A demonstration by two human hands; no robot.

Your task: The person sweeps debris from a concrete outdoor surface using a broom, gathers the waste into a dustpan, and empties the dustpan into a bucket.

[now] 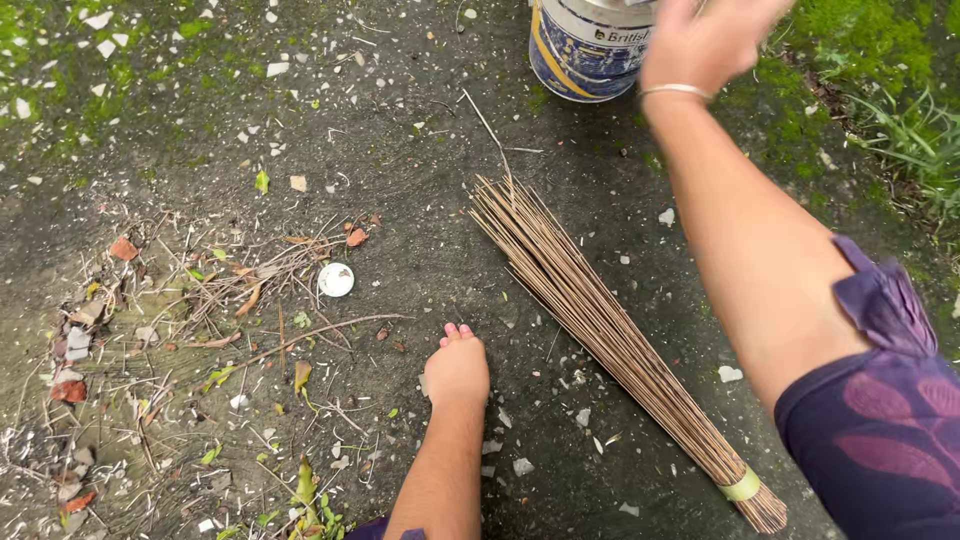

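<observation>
The left hand (457,368) rests low on the dark, damp ground, fingers curled together with only their tips showing, pressed beside a scatter of twigs and dry leaves (250,290) that spreads toward the left edge of the ground in view. It holds nothing that can be seen. The right hand (705,40) reaches up to the paint bucket (585,50) standing at the top edge; it is blurred, so whether its fingers are apart or clamped on the rim cannot be told. Between the two arms lies the stick broom (590,320), flat on the ground, its loose tips fanned toward the bucket and its bound end, wrapped in a pale green band (741,487), pointing to the bottom right corner. A small white cap (336,279) sits among the litter, just beside the twigs. To gather this debris well, a judgement only, the lower hand should sweep with a flat, firm palm so fine bits do not slip past, and the bucket should be gripped steadily at the rim, since mossy ground (860,40) near it looks slippery.
</observation>
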